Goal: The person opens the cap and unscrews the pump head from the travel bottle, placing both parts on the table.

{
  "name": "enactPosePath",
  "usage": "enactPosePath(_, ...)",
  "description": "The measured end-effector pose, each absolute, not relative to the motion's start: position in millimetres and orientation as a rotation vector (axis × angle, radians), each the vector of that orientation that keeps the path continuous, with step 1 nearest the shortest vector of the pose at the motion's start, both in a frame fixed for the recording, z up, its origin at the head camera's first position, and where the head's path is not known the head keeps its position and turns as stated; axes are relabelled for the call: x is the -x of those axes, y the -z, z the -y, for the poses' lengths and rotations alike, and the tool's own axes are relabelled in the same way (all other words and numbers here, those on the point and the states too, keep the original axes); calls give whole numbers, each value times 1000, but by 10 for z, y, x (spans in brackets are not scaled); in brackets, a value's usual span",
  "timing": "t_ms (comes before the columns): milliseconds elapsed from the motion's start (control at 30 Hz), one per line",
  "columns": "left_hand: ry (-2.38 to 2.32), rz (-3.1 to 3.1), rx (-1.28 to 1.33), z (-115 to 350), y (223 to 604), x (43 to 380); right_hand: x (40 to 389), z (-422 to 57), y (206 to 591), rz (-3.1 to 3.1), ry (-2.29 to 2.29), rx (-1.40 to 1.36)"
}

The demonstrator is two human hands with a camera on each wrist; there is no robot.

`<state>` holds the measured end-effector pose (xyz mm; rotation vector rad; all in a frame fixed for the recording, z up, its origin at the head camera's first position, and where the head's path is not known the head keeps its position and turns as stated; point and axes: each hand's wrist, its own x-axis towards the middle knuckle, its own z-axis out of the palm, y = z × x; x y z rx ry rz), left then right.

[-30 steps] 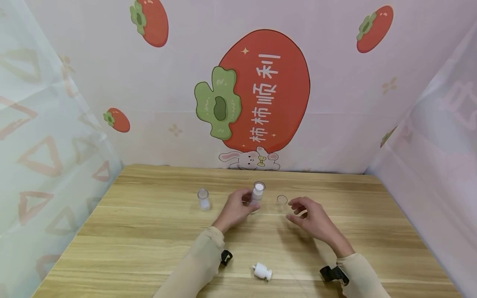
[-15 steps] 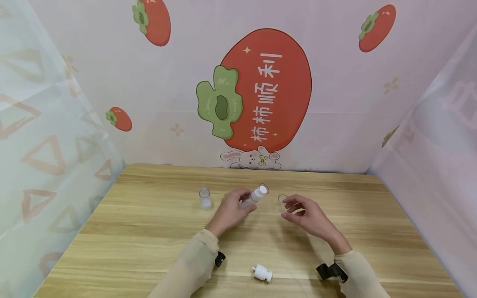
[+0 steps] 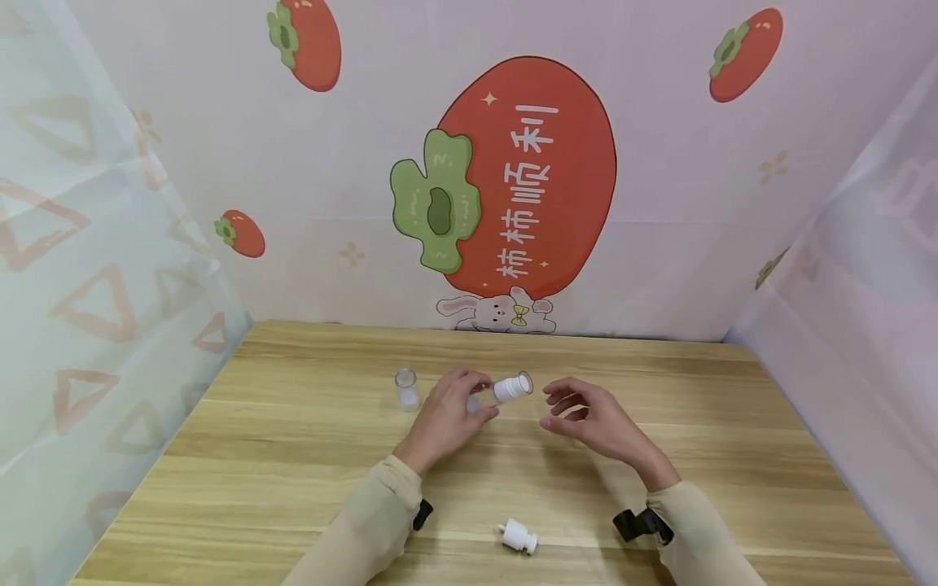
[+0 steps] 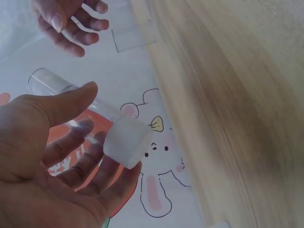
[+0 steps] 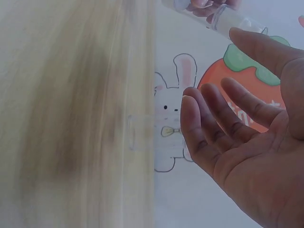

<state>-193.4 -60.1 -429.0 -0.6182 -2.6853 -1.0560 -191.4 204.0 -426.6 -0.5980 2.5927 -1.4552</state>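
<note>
My left hand (image 3: 444,413) grips a small clear bottle (image 3: 507,389) with a white neck and a clear rim at its top. The bottle is tilted, its top toward the right; in the left wrist view its whitish base (image 4: 128,141) faces the camera. Off to the right, my right hand (image 3: 597,415) hovers with bent, spread fingers and holds nothing. A clear, open cylinder (image 5: 154,133) stands on the table near the right fingers, apart from them; the left wrist view shows the same clear cylinder (image 4: 134,35) beyond the right fingertips.
Another small clear container (image 3: 407,391) with a whitish base stands left of the left hand. A white pump head (image 3: 519,536) lies near the front of the wooden table (image 3: 293,472). A printed cloth backdrop (image 3: 352,163) rises behind the table's far edge.
The bottle in the left hand has tipped from nearly upright to leaning right. My right hand has shifted slightly left, toward the bottle, and now hides the clear cylinder in the head view.
</note>
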Motion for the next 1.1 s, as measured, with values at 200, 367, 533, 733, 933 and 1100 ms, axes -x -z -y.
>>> enactPosePath(200,930,2665,637,635,4255,1887,1940,-1962,4219,-2556,1494,650)
enactPosePath(367,832,2642,664,636,4235,1862,1953,-1892,4162,-2536,1507,678)
enactPosePath(533,751,2624,675,625,4217,1847,1967,-1826,4094,-2530,1494,686)
enactPosePath(733,659,2599,697,608,4190,1852,1989,-1762,4060,-2548,1483,704)
enactPosePath(933,545,2557,733,590,4177,1857,2001,-1693,4039,-2567,1491,723)
enactPosePath(1100,485,2505,754,570,4186,1868,2009,-1648,4036,-2623,1480,724)
